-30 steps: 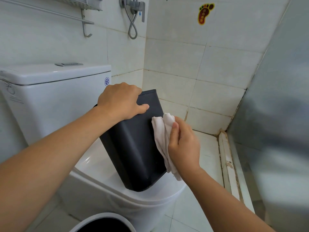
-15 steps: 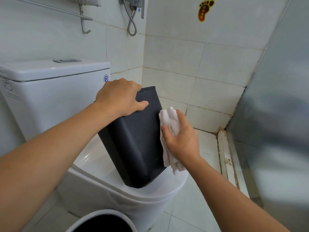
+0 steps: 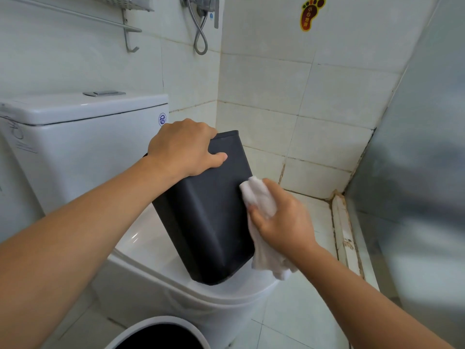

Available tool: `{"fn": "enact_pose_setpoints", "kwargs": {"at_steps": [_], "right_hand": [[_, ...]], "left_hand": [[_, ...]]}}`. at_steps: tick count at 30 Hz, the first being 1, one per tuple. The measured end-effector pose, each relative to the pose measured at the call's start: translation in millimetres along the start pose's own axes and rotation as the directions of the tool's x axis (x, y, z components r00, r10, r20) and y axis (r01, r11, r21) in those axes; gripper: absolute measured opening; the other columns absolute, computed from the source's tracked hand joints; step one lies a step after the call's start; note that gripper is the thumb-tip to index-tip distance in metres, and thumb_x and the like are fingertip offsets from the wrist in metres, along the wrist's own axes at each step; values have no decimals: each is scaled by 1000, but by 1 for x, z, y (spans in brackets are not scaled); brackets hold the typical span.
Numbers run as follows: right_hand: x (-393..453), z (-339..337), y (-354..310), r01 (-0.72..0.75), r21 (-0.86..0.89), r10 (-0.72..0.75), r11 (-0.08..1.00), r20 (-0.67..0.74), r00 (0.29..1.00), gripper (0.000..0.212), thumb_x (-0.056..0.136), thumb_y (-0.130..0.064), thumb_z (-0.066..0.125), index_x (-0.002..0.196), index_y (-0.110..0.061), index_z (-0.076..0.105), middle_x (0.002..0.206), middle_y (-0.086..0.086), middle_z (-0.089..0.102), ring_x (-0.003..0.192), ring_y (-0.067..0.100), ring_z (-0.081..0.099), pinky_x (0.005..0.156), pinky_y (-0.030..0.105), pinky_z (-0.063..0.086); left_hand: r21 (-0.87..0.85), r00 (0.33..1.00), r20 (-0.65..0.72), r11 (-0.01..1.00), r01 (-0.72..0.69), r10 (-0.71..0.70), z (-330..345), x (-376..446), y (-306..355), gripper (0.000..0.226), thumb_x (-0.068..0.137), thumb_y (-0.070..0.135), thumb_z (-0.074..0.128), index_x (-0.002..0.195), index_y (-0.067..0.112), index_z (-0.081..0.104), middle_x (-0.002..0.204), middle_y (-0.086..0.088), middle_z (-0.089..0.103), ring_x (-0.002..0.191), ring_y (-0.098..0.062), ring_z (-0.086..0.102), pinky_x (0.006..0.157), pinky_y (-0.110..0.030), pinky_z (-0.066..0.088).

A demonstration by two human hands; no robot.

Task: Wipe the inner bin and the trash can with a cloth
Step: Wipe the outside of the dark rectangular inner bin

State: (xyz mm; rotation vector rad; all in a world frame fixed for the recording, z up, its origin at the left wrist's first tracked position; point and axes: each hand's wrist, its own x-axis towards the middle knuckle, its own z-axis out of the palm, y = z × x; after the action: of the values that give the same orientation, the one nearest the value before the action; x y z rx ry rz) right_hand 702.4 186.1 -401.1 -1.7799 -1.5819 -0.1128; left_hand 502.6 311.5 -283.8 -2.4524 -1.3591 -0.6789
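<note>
Left hand [image 3: 185, 147] grips our upturned inner bin [image 3: 206, 212] steady on the toilet lid [image 3: 151, 250] so our right hand [image 3: 281, 220], clutching the cloth [image 3: 261, 222], can rub its side.

Two bare forearms reach in from the lower corners of the head view, with no sleeves, watch, bracelet or glove on either. The left hand [image 3: 185, 147] and the right hand [image 3: 284, 220] carry no rings that can be seen. The fingernails that show are short and unpainted. No clothing is visible anywhere else on the person.
</note>
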Motion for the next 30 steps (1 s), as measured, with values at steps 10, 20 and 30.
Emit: {"fn": "enact_pose_setpoints", "kwargs": {"at_steps": [10,20,30], "right_hand": [[8,-5,4,-54,12,54,998,-11,998,44,93,-51,62,134,-46,46,95,-9,67,86,22,65,71,38,53],[-24,-7,14,21,-147,-10,989,77,997,45,91,-54,59,133,-46,44,96,-2,66,78,29,64,66,38,53],[-54,-11,3,176,-179,-144,968,177,974,47,89,-52,60,134,-49,44,91,-4,58,70,27,60,59,35,49]], "left_hand": [[-26,1000,2,1000,4,-4,0,0,2,44,85,66,63,82,22,58,73,0,52,80,-34,55,67,-38,43],[-33,1000,10,999,-3,3,-3,0,3,46,84,66,65,84,20,62,75,-2,54,81,-34,54,67,-36,38],[-9,999,28,1000,19,-19,-3,1,5,48,83,68,65,83,20,61,76,-2,55,78,-32,54,66,-37,39]]}}
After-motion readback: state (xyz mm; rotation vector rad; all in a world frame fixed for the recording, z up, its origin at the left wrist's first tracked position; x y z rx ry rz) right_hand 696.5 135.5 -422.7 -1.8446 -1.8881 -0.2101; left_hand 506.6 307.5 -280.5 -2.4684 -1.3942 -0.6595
